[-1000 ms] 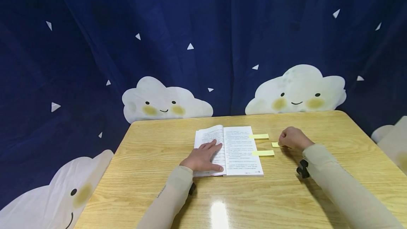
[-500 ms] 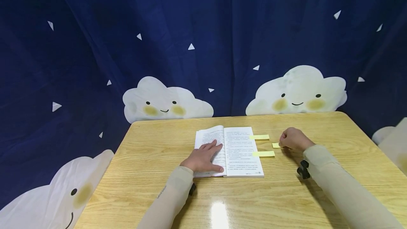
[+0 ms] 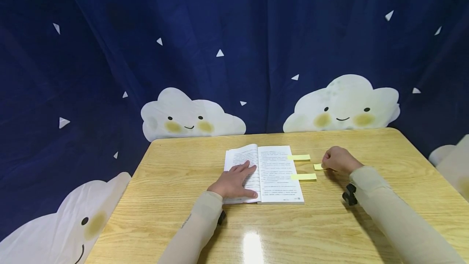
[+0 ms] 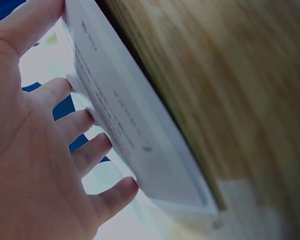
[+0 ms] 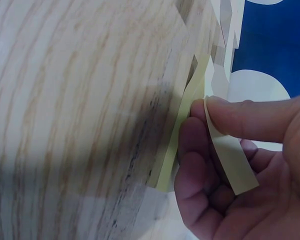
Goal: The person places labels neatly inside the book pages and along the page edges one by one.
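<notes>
An open book [image 3: 278,186] lies on the table in the head view. My left hand [image 3: 233,182] rests on its left page with the fingers spread; the left wrist view shows the fingertips touching the paper [image 4: 120,120]. Two pale yellow sticky strips [image 3: 300,157] jut out from the right page's outer edge. To the right of the book, my right hand [image 3: 338,160] is at a small yellow sticky-note pad [image 3: 318,167]. Close up, thumb and index finger pinch a yellow sticky note [image 5: 235,165], its free end curving toward the palm. The pad's yellow edge [image 5: 171,150] lies behind the fingers.
The wooden table [image 3: 176,166] extends around the book on all sides. Behind it hangs a dark blue curtain [image 3: 234,19] with printed clouds and triangles. Each wrist carries a small black device, such as the one under the right sleeve [image 3: 349,194].
</notes>
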A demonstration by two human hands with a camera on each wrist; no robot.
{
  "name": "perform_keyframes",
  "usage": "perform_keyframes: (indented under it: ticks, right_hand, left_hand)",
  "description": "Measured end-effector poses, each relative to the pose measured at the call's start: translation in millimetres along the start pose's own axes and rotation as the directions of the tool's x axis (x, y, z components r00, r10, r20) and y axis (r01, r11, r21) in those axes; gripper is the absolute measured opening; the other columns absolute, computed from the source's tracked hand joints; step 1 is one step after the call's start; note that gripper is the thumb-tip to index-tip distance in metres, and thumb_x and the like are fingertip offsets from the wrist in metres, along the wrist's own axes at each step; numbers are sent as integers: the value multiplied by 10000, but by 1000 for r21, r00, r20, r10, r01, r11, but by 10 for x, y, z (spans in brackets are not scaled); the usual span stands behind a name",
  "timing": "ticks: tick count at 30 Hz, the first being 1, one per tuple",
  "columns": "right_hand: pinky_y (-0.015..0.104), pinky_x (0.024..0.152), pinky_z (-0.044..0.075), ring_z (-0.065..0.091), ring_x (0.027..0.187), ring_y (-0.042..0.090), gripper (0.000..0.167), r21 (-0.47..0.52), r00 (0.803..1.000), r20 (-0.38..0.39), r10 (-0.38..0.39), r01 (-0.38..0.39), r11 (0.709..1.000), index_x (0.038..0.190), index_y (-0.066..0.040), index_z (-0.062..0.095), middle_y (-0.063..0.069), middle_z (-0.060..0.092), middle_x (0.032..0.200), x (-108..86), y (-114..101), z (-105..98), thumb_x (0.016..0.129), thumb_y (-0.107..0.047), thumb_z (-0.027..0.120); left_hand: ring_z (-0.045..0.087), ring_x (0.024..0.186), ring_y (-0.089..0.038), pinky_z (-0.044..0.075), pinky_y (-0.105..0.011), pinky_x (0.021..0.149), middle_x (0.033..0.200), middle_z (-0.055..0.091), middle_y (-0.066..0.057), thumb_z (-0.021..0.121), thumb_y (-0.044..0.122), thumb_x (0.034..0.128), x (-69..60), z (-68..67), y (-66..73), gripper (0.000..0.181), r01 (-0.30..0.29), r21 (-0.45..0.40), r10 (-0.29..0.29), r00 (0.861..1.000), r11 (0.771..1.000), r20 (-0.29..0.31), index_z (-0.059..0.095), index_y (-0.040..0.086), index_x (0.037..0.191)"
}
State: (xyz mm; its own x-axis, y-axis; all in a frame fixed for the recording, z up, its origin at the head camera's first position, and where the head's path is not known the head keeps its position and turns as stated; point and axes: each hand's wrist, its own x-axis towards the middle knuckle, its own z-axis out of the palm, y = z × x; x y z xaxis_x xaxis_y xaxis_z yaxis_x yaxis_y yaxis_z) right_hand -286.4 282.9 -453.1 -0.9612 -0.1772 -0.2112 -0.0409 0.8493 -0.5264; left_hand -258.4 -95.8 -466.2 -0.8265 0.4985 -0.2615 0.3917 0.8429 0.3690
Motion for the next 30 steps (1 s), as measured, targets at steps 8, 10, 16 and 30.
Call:
perform_keyframes:
  ticks: [8,10,16,30]
  right_hand:
    - [283,579,364,431,561,137,207,20,1000,20,16,-16,1000,627,-108,541,-36,486,594,9,11,1,828,-71,569]
    - [285,576,362,430,561,137,215,23,1000,22,13,-14,1000,622,-115,535,-36,486,593,11,15,4,831,-72,566]
    - [284,582,364,426,552,137,246,14,1000,25,4,-4,1000,606,-127,518,-37,482,582,11,2,-14,843,-75,559]
    - [282,595,372,449,573,141,215,-15,999,28,-17,17,1000,640,-105,551,-29,502,610,-8,-35,-27,854,-84,556]
  left_hand:
    - [204,1548,-270,267,-590,1190,1690,133,57,707,607,819,2,2,3,929,5,-2,-5,1000,1000,1,249,338,1580]
    - [204,1548,-268,264,-590,1191,1690,134,60,709,605,818,1,3,3,929,8,-4,-8,1000,1000,1,249,340,1580]
    - [203,1549,-270,257,-599,1192,1690,134,60,710,601,819,-1,0,-4,927,5,-10,-5,1000,1000,-2,248,341,1580]
    - [207,1547,-275,262,-598,1191,1690,134,56,707,605,819,-4,3,-6,931,0,-8,0,1000,1000,-6,247,334,1581]
